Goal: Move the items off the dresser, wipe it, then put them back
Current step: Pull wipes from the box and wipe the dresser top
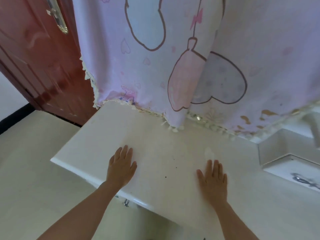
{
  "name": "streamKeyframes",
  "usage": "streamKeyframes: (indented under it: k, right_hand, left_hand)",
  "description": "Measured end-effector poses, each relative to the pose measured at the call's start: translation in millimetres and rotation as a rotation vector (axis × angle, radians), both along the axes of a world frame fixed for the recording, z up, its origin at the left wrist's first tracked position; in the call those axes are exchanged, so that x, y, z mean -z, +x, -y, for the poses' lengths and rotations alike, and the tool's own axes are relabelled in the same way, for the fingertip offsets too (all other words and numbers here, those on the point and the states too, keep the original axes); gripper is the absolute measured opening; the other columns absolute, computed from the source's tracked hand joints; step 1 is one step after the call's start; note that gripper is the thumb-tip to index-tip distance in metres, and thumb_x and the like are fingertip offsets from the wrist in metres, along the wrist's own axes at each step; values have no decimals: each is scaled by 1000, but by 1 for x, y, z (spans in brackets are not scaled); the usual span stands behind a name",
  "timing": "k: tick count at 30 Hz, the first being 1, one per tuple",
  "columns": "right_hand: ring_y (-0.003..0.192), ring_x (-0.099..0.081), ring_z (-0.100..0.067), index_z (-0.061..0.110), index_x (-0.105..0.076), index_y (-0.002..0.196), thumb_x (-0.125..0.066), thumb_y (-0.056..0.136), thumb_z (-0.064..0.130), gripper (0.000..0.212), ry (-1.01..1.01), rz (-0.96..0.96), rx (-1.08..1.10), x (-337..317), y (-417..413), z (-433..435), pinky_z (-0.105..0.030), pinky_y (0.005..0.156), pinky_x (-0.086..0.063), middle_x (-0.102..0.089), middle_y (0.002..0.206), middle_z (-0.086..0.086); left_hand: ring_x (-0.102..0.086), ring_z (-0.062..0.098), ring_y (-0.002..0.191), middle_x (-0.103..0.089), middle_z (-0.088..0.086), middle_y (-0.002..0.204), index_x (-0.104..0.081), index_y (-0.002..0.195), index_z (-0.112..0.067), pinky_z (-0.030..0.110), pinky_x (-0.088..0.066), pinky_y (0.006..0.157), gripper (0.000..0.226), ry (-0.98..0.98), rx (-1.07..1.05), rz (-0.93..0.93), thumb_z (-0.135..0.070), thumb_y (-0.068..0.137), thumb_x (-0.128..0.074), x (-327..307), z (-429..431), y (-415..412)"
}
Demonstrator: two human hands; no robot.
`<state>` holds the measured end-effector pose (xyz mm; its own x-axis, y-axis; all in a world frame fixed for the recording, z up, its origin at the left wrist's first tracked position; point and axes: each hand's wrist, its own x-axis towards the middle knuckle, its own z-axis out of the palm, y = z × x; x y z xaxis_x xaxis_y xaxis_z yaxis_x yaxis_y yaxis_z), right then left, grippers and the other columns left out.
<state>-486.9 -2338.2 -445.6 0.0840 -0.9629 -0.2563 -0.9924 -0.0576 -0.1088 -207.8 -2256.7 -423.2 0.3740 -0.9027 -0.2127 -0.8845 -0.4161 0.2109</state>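
The white dresser top (155, 139) fills the middle of the head view, bare except for a few dark specks and a faint smudge near the right. My left hand (121, 166) lies flat on it near the front left edge, fingers together and holding nothing. My right hand (213, 179) rests flat on the top further right, also holding nothing. No items or cloth for wiping are visible on the surface.
A pink cartoon-print cloth (173, 58) with a fringed hem hangs over whatever stands at the back of the dresser. A red-brown door (38, 63) is at the left. A lower white shelf (285, 153) steps down at the right. A metal drawer knob (126, 203) sits below the front edge.
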Motion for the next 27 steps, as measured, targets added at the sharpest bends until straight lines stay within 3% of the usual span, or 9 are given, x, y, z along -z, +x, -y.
streamKeyframes:
  k: [2,6,9,11,14,18,20,22,27]
  right_hand:
    - [144,1,-24,11,1,146,-20,94,52,70,17,-27,163,-2,-52,-17,-42,116,-7,1,156,-11]
    - [143,-4,-27,5,-5,145,-24,95,46,67,25,-19,413,-9,-102,-55,-46,115,-14,-6,155,-15]
    - [127,-44,-34,-4,-33,134,-8,97,48,69,-68,47,223,-8,-43,-82,-53,96,-41,-43,138,-24]
    - [115,-56,-31,3,-42,125,-1,95,49,68,-46,56,-22,6,8,-102,-46,96,-43,-59,125,-15]
    - [125,-39,-21,12,-41,126,0,94,49,64,20,108,-257,11,63,-108,-40,109,-10,-57,130,-4]
    - [129,-41,-13,20,-54,126,12,91,49,80,87,156,-288,-1,74,-84,-33,109,-31,-52,135,3]
    - [142,-14,-15,13,-25,143,24,74,60,97,8,193,-346,3,53,-69,-33,115,-6,-19,154,-3]
    - [143,11,-16,14,2,146,30,56,68,109,75,227,-242,5,14,-54,-33,110,14,9,156,-3]
    - [143,9,-19,12,5,146,22,67,75,103,8,92,208,2,-151,-28,-38,116,4,9,155,-6]
  left_hand:
    - [-4,20,144,-4,4,156,-10,147,-15,34,-15,114,57,-16,45,-27,-35,98,-30,-1,0,-13]
    - [-18,28,141,-22,11,152,-28,143,-8,42,-24,111,53,-100,91,-86,-32,96,-35,-1,-5,-28]
    - [-17,27,141,-23,10,152,-29,142,-8,41,-22,112,52,-98,24,-112,-31,96,-38,3,-6,-28]
    - [-21,29,139,-29,13,149,-34,139,-4,43,-24,111,51,-114,4,-104,-28,95,-42,5,-7,-32]
    - [-28,33,136,-37,16,144,-42,134,0,48,-29,107,48,-159,34,-86,-23,93,-49,9,-7,-43]
    - [-45,43,123,-50,24,132,-52,124,5,57,-41,94,45,-222,140,-29,-26,91,-50,13,0,-44]
    - [-54,46,112,-56,27,123,-57,117,7,58,-47,83,57,-181,232,27,-37,87,-34,15,2,-48]
    - [-53,47,112,-55,27,124,-57,117,8,58,-46,84,65,-152,270,36,-40,85,-26,12,7,-60]
    - [-42,41,127,-45,21,137,-49,128,2,54,-38,98,75,-166,325,-29,-48,83,-16,11,31,-130]
